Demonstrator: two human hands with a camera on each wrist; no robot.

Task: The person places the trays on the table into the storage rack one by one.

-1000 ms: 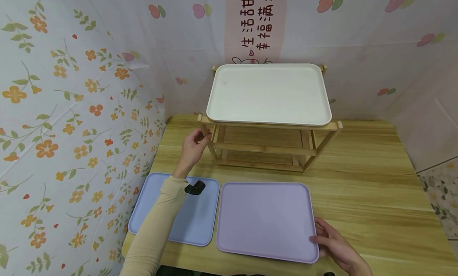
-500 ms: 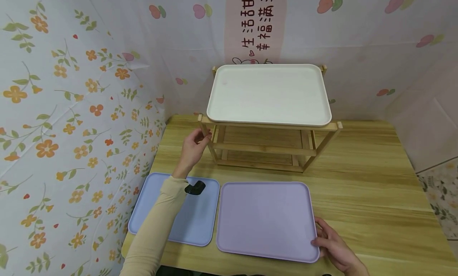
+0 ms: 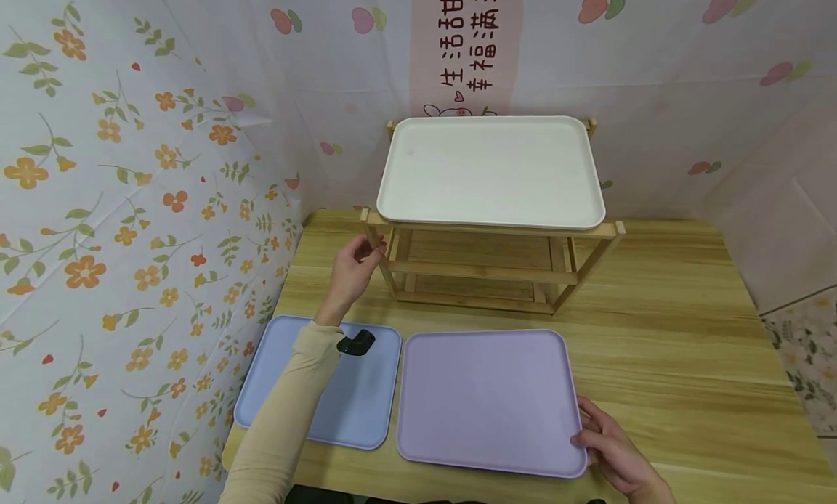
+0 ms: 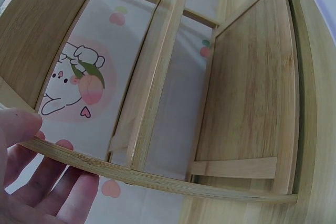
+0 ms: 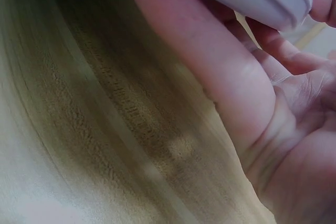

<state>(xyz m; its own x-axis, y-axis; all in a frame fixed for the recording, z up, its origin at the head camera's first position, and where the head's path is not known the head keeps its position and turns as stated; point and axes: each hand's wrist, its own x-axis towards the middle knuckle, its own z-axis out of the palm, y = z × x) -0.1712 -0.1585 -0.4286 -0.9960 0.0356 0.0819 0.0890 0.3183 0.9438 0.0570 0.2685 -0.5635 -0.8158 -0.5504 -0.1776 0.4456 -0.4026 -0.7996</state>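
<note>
- Table: near edge is running close to the purple tray; dragging that toward you could be putting it over the edge. Most open room is lying right of the rack.
- Rack: standing at the back, cloth close behind. Your left hand is gripping its front-left leg, thumb and fingers around it; an uneven tug could be twisting or tipping it.
- White tray: resting on the rack's top, front rim lying along its front edge. I'm seeing nothing fixing it, so a tilting rack could be sending it sliding.
- Purple tray: lying in front of the rack. Your right hand is pinching its right edge between thumb and fingers; I can't tell whether you're holding that edge off the table. A slipping pinch could be dropping it. Bare wood is separating it from the rack.
- Blue tray: lying just left of purple, almost touching, so shoving purple left could be bumping it. Your left sleeve is hanging over it; lowering that could be nudging the tray.
</note>
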